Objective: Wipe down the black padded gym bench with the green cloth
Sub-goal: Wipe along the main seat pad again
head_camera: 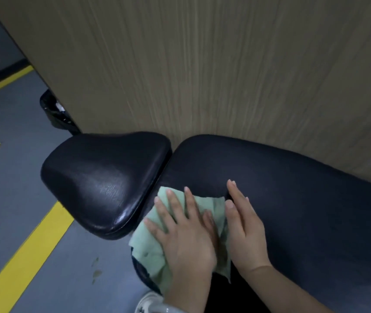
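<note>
Left hand (184,236) flat, fingers straight, pressing green cloth (150,247) on bench surface (292,199); right hand (245,229) flat beside. Seat pad (103,177) left of grip looks glossy; long pad rightward likely unwiped.

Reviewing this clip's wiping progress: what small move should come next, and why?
Probably slide the left hand, pressing the green cloth flat, rightward along the long back pad. The cloth sits bunched at the gap beside the seat pad, and the right hand rests flat on pad that looks unwiped.

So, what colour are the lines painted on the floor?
Yellow, on a grey-blue floor. The lines show best in the head view, left of the bench.
</note>
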